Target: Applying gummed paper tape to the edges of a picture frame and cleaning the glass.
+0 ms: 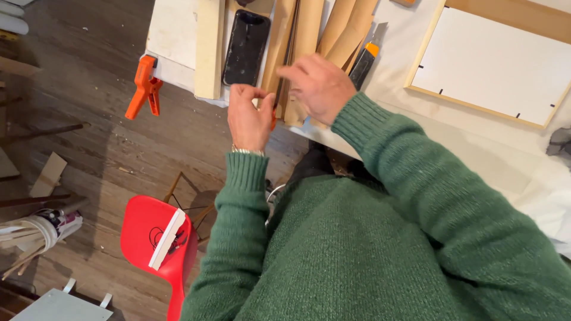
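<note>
We find a white surface (178, 35) over wood floor; at its near edge, the left hand (248, 119) pinches something small, unclear, while the right hand (318, 86), fingers loose, steadies brown strips (303, 30).

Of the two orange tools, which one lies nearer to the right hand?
The utility knife, lying on the table just beyond the right hand; the orange spring clamp grips the table's far-left edge.

Tan wooden strips (309, 35) fanned at table edge (178, 74)
</note>
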